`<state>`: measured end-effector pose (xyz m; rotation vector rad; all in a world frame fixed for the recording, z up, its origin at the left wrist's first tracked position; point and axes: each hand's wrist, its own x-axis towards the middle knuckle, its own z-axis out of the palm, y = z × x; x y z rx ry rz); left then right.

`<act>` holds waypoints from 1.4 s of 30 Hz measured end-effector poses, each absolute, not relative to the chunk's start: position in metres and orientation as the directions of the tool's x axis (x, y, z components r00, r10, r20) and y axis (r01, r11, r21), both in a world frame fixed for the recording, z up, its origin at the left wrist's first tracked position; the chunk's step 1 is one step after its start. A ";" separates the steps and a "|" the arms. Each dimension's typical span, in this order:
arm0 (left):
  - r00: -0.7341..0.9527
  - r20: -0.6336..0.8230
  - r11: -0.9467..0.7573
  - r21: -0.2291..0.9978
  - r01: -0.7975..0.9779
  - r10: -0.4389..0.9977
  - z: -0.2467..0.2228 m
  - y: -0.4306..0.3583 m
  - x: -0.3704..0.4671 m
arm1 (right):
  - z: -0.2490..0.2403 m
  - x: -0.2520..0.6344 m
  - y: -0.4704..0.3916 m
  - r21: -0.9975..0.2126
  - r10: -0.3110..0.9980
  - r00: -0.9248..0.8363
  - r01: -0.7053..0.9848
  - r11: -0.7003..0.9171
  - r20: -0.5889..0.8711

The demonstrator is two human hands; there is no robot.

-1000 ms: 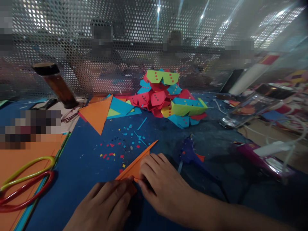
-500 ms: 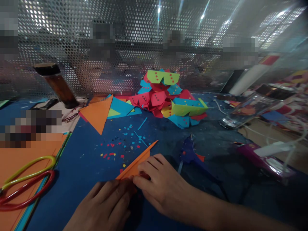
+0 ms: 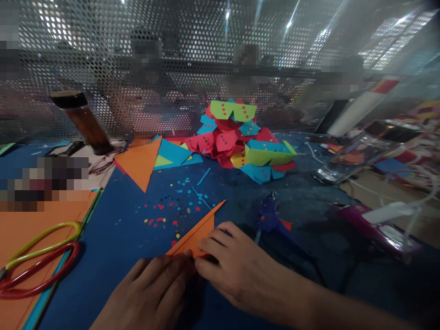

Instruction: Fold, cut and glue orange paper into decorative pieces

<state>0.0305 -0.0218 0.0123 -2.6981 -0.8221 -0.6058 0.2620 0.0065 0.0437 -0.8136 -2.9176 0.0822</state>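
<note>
Here, both hands angle in over the blue counter [image 3: 103, 256], knuckles up; the left hand [image 3: 154, 286] presses the folded orange paper [image 3: 197, 231] with fingers close together, while the right hand's [image 3: 237, 266] curled fingers seem to pinch its near edge.

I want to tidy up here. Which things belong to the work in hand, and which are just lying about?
Work in hand: folded orange paper, touched by left hand and right hand.

Lying about, it seems: scissors, blue glue gun, brown bottle, clear bottle, paper scraps, pile of folded paper.
</note>
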 end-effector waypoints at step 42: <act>0.715 0.501 -0.790 -0.096 0.605 0.487 0.010 -0.024 0.034 | 0.050 0.265 0.007 -0.132 0.531 -0.847 0.523 0.842 0.030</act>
